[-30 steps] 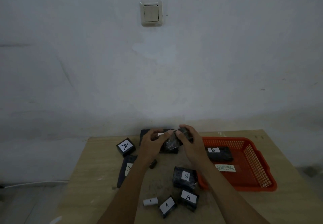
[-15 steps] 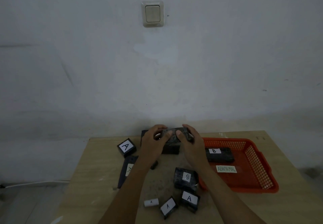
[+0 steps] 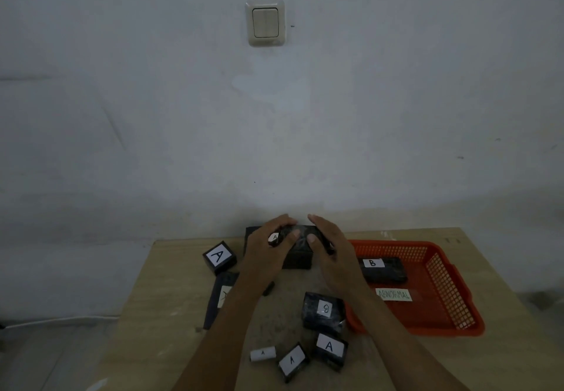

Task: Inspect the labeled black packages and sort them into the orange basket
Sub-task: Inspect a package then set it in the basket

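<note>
Hands meet at the far middle of the wooden table (image 3: 171, 314), both closed around one black wrapped package (image 3: 297, 236) held between them. The left hand (image 3: 268, 247) grips its left end, where a small white label with an A shows between the fingers; the right hand (image 3: 329, 247) curls over its right end, thumb pressed on the shiny wrap. Under and behind the hands lies a larger black box (image 3: 297, 261). Just left of the left hand stands a black cube (image 3: 219, 257) labeled A, and nearer the person, beside the left forearm, lies a long dark package (image 3: 220, 297). Right of the right hand sits the orange basket (image 3: 451, 293), holding a black package marked B (image 3: 383, 270) and a card reading ABNORMAL (image 3: 394, 294). Between the forearms rests a B-labeled package (image 3: 323, 311); closer still lie two A packages (image 3: 331, 349) and a small white roll (image 3: 263, 354).
</note>
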